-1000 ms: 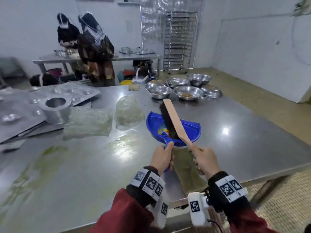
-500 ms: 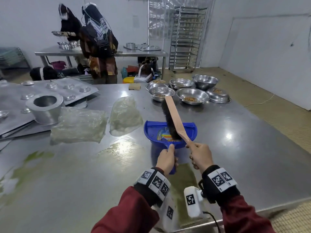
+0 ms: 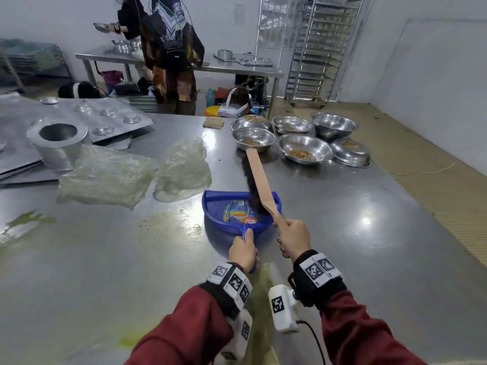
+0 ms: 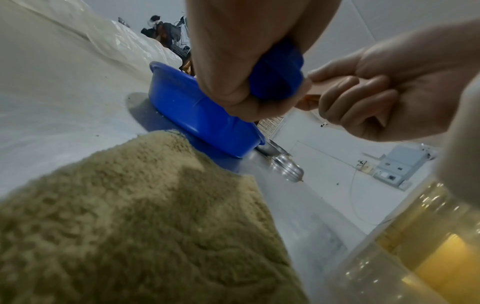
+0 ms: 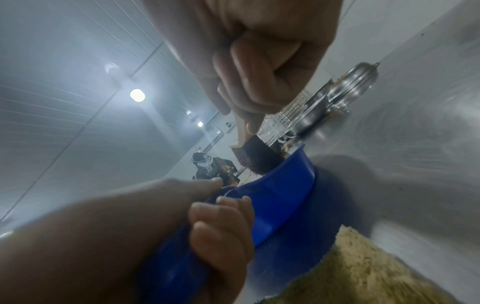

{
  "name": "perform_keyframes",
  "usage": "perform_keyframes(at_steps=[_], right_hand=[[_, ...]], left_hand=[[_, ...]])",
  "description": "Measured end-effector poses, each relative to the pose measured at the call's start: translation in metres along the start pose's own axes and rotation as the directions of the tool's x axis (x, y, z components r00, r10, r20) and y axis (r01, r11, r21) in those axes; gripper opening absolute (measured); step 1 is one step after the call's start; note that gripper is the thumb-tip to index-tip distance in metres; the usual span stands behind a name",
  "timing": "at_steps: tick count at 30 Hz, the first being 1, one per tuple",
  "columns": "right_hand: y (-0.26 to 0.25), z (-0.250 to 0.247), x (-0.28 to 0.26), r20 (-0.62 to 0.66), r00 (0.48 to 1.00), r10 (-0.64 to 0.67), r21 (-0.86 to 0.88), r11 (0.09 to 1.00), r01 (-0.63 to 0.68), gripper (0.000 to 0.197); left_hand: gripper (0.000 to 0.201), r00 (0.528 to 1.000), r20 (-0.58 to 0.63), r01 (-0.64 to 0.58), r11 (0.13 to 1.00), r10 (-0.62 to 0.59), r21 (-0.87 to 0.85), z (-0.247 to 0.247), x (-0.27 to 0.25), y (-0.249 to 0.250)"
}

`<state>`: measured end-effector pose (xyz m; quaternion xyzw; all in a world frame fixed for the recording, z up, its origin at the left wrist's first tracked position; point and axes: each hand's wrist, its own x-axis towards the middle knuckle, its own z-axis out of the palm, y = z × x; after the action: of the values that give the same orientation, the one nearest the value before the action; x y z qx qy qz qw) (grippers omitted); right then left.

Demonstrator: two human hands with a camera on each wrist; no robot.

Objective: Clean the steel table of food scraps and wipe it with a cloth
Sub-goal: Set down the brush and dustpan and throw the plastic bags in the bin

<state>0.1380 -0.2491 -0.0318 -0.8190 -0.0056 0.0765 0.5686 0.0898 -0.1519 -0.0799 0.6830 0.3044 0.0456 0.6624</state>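
Note:
My left hand [image 3: 243, 248] grips the handle of a blue dustpan [image 3: 214, 209] that rests on the steel table [image 3: 105, 259], with a colourful wrapper [image 3: 241, 214] inside it. My right hand [image 3: 293, 239] grips the wooden handle of a brush [image 3: 259, 177] whose black bristles reach over the pan's right side. In the left wrist view the fingers curl round the dustpan [image 4: 197, 115] handle, and a yellow-green cloth [image 4: 135, 222] lies on the table just behind the pan. The right wrist view shows the brush [image 5: 255, 158] bristles above the dustpan [image 5: 283, 205] rim.
Two crumpled clear plastic bags [image 3: 108, 176] lie left of the pan. Several steel bowls [image 3: 303, 148] with scraps stand at the far right of the table. A steel mould [image 3: 56, 144] and metal trays [image 3: 105, 117] sit at the far left. Green smears [image 3: 29, 222] mark the table. Two people [image 3: 168, 56] stand at a back table.
Both hands have pushed the dustpan and brush farther across the table, away from the near edge. The cloth now lies under my wrists rather than beyond them.

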Motion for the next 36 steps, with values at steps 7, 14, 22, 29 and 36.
perform_keyframes(at_steps=[7, 14, 22, 29, 36], right_hand=[[0.005, 0.012, 0.021, 0.089, 0.995, 0.038, -0.013, 0.999, -0.036, 0.042], [0.003, 0.028, 0.016, 0.226, 0.942, 0.247, 0.082, 0.959, -0.271, 0.046], [-0.017, 0.03, 0.001, 0.104, 0.994, 0.032, -0.635, 0.772, 0.041, 0.04], [-0.06, 0.084, -0.062, 0.169, 0.964, -0.204, -0.787, 0.562, 0.256, 0.033], [-0.074, 0.177, -0.106, 0.263, 0.942, -0.208, -0.711, 0.619, 0.335, 0.034]], left_hand=[[0.041, 0.999, 0.019, 0.048, 0.997, -0.047, -0.066, 0.005, 0.009, 0.015], [0.058, 0.987, 0.128, 0.093, 0.995, -0.097, 0.036, -0.005, 0.009, 0.024], [0.041, 0.988, 0.153, -0.123, 0.794, 0.038, 0.596, -0.063, -0.01, 0.046], [0.039, 0.97, 0.193, -0.24, 0.453, 0.15, 0.859, -0.149, -0.03, 0.049], [0.036, 0.952, 0.17, -0.232, 0.239, 0.256, 0.943, -0.244, -0.043, 0.037]])
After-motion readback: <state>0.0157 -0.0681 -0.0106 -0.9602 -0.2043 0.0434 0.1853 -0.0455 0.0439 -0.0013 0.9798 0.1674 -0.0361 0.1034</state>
